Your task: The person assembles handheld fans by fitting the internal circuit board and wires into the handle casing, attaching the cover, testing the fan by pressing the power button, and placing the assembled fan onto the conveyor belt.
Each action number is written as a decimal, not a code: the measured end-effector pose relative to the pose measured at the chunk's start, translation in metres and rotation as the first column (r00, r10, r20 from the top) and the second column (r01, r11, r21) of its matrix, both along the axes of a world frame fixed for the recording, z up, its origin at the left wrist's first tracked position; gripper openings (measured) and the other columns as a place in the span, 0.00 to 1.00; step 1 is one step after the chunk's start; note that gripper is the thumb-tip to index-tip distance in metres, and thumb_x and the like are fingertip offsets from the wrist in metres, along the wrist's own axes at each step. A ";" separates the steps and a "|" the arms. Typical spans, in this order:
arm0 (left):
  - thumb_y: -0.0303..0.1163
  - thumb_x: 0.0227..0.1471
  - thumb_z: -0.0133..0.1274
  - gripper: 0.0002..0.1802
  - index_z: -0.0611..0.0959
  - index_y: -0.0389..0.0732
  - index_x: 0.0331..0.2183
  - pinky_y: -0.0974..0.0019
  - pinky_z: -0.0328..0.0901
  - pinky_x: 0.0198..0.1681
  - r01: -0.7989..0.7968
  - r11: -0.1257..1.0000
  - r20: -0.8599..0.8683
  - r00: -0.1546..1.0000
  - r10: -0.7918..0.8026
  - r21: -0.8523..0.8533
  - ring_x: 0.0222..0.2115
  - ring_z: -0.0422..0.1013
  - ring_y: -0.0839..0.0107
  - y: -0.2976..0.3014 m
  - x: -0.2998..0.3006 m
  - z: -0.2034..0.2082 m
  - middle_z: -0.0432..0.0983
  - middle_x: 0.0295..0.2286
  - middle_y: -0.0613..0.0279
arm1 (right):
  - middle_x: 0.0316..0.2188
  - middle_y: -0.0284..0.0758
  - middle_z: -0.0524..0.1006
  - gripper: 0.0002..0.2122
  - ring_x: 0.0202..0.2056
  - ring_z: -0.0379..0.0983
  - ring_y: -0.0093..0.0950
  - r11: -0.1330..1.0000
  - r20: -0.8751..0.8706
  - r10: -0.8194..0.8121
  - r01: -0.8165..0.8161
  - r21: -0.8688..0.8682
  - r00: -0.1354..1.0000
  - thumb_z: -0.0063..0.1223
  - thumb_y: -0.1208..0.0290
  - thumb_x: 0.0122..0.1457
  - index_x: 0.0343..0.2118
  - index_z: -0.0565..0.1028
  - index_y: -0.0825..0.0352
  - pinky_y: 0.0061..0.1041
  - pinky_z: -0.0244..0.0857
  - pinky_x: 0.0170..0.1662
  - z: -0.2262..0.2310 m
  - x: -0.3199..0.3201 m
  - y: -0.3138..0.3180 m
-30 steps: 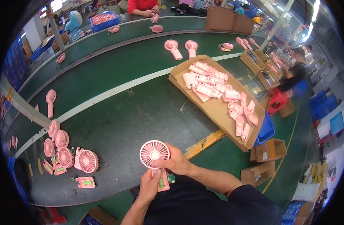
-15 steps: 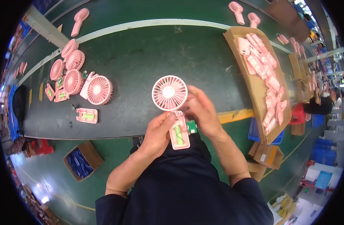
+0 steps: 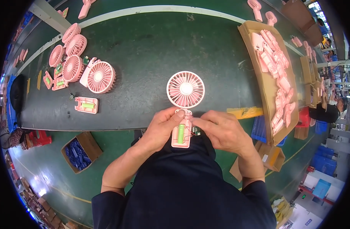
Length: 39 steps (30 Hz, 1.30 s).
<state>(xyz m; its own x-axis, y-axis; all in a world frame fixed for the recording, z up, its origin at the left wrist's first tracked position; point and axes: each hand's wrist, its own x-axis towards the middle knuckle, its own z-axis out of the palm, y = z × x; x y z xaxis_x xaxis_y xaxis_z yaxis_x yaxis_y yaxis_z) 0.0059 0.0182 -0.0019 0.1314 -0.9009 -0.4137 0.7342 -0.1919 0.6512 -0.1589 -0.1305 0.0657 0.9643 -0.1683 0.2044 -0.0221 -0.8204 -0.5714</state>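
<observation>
A pink handheld fan (image 3: 185,90) lies in front of me, its round grille away from me and its handle open toward me. Inside the handle shell sit a green cylindrical battery (image 3: 181,133) and thin wires. My left hand (image 3: 161,129) grips the handle at its left side, thumb near the neck. My right hand (image 3: 225,131) has its fingers drawn together, fingertips at the handle's upper right edge; what they pinch is hidden. A small green circuit board (image 3: 196,132) hangs beside the handle, under the right fingers.
Several pink fan heads (image 3: 101,77) and an open handle shell with a battery (image 3: 86,105) lie on the dark table (image 3: 144,57) at left. A cardboard tray (image 3: 255,72) of pink shells stands at right. On the floor are a box of blue parts (image 3: 91,147) and a blue crate (image 3: 259,128).
My right hand has come down from beside the fan head to the handle's neck, fingers now drawn together. The circuit board has turned edge-on. My left hand keeps its hold; the whole view has shifted.
</observation>
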 end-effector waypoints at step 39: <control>0.37 0.68 0.50 0.15 0.81 0.35 0.44 0.69 0.67 0.35 0.344 0.930 0.672 0.660 -0.336 0.127 0.30 0.70 0.82 0.000 0.009 0.024 0.78 0.28 0.67 | 0.28 0.33 0.73 0.07 0.29 0.76 0.31 0.900 -0.311 0.247 -0.336 -0.276 0.918 0.58 0.75 0.48 0.31 0.74 0.67 0.30 0.70 0.29 0.044 0.009 -0.008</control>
